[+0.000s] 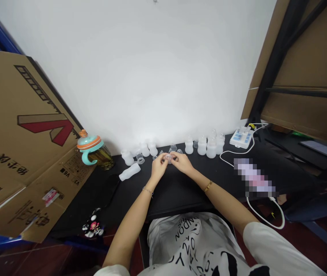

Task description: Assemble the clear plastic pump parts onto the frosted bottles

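Both my left hand [159,167] and my right hand [182,161] meet over a black desk [177,195], pinching a small transparent silicone piece [168,158] between their fingertips. Frosted white plastic bottles stand in a row behind my hands, with a left group [144,149] and a right group [206,146]. One frosted bottle [129,171] lies on its side near my left hand. Small transparent cups [173,148] stand just beyond my fingers, and a transparent ring [140,160] sits by the left group.
A glass jar [94,151] with a teal and orange lid stands at the desk's left end, beside large cardboard sheets [28,134]. A white push-button device [241,138] with a white cable sits at the right. A pixelated patch [254,178] hides something there. A white wall rises behind the desk.
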{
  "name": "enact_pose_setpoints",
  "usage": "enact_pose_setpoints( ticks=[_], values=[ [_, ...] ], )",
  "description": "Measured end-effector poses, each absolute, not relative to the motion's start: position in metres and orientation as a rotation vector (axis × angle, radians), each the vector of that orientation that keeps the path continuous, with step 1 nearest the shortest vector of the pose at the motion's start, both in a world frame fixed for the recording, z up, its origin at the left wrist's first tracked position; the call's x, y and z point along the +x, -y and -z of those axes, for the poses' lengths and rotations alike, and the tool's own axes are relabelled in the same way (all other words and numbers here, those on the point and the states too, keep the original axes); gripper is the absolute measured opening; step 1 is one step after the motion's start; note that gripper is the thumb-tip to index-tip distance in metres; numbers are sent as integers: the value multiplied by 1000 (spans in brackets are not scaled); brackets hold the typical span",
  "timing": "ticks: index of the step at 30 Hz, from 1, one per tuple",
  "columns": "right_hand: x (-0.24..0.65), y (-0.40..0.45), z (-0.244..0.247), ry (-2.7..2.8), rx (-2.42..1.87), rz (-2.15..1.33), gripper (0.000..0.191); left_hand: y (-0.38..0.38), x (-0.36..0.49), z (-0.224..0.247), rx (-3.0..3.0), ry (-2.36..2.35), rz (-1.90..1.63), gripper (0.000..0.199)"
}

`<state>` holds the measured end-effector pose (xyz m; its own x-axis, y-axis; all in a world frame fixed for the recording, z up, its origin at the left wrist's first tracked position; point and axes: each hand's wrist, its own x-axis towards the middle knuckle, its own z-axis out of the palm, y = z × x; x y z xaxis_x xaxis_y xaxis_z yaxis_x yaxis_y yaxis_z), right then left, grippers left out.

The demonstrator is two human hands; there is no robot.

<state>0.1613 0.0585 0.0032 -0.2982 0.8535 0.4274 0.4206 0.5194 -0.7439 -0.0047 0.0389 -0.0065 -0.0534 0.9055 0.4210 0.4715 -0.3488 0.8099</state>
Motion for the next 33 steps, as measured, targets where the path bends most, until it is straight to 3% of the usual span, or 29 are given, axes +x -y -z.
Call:
enact_pose_setpoints(
  ticks=[33],
  values=[
    [161,-60,-1,1906,-1021,-645,23,-36,-5,5,1844,-1464,-1360,27]
  ],
)
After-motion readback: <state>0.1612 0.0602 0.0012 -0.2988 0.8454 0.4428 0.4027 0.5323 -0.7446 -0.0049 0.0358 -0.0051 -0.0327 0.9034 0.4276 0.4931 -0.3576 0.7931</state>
